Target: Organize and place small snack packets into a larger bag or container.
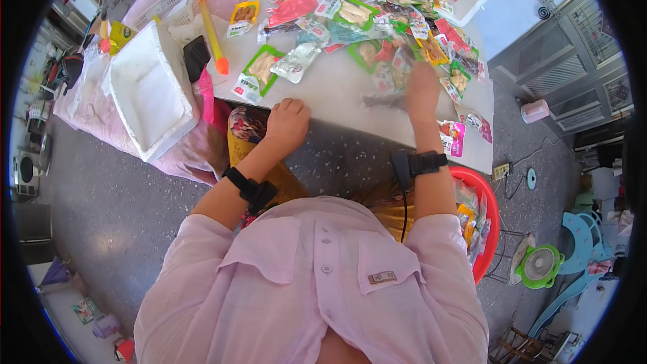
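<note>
My left hand (289, 125) rests on the near edge of the white table (349, 116), its fingers curled together with nothing visible in them. Motion blurs my right hand (423, 88), which is at the near side of a heap of sealed food packets (354, 12). Blurred packets (391, 73) lie against its fingers, and whether it grips one is unclear. A green-edged packet (262, 70) and a silver packet (297, 61) lie on the table beyond my left hand. Near my right wrist is a pink-and-white packet (451, 137).
A white foam box (151, 96) sits on a pink cloth at left, beside a yellow tube with orange ends (212, 33). Another white foam box (472, 10) holds packets at the far side. A red basin (488, 232) of packets stands beside my right arm.
</note>
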`<state>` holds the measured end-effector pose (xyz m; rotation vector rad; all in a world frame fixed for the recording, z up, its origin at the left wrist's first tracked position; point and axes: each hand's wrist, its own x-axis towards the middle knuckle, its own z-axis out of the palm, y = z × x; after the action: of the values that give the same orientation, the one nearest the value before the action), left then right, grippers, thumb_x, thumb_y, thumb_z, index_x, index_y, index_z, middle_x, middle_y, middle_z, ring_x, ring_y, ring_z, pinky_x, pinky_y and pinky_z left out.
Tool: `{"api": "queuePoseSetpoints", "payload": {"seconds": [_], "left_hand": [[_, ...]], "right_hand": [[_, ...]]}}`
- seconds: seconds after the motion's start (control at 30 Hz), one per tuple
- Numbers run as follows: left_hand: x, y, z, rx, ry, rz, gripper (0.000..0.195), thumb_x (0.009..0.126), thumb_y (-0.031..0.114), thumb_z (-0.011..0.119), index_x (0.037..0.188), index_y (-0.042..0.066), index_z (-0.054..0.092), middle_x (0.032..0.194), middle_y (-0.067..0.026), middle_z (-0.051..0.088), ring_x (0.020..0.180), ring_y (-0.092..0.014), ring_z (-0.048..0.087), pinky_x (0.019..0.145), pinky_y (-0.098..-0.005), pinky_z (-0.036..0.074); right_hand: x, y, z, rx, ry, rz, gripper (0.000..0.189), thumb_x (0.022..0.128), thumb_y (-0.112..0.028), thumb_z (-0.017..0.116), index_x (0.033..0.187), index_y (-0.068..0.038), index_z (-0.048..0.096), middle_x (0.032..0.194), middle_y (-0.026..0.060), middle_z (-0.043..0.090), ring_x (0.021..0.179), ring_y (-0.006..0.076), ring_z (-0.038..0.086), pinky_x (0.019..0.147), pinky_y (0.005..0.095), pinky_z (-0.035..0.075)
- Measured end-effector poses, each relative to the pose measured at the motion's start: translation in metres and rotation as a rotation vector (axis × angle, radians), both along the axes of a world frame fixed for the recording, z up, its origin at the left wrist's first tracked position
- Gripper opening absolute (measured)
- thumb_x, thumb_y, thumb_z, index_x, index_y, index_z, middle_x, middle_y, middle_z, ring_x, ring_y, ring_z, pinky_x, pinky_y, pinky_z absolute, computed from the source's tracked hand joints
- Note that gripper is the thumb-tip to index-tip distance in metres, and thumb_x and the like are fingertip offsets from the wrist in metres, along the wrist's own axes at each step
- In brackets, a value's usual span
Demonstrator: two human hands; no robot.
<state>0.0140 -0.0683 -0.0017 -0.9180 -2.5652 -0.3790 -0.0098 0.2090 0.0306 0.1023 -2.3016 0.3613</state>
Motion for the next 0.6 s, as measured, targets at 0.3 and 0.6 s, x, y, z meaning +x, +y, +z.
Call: {"api": "queuePoseSetpoints", "payload": {"seconds": [0.3, 0.6], "left_hand": [[-0.008, 0.0, 0.054, 0.407, -0.36, 0.013, 0.01, 0.074, 0.01, 0.044, 0.078, 0.001, 0.048, 0.074, -0.0149, 0.049, 0.072, -0.03, 0.048, 0.063, -0.0326, 0.039], [-0.048, 0.002, 0.115, 1.219, -1.073, -0.207, 0.011, 0.079, 0.012, 0.044, 0.083, 0.003, 0.05, 0.085, -0.0099, 0.055, 0.082, -0.018, 0.053, 0.068, -0.0282, 0.043]], "right_hand": [[0.031, -0.039, -0.008, -0.035, -0.233, 0.085, 0.035, 0.063, -0.015, 0.057, 0.094, -0.004, 0.048, 0.099, 0.0138, 0.048, 0.094, 0.0295, 0.044, 0.074, 0.0372, 0.037], [0.039, -0.103, -0.027, -1.483, -0.485, 0.568, 0.026, 0.076, -0.014, 0.051, 0.098, -0.002, 0.046, 0.09, 0.0051, 0.049, 0.081, 0.0153, 0.049, 0.068, 0.0256, 0.04]]}}
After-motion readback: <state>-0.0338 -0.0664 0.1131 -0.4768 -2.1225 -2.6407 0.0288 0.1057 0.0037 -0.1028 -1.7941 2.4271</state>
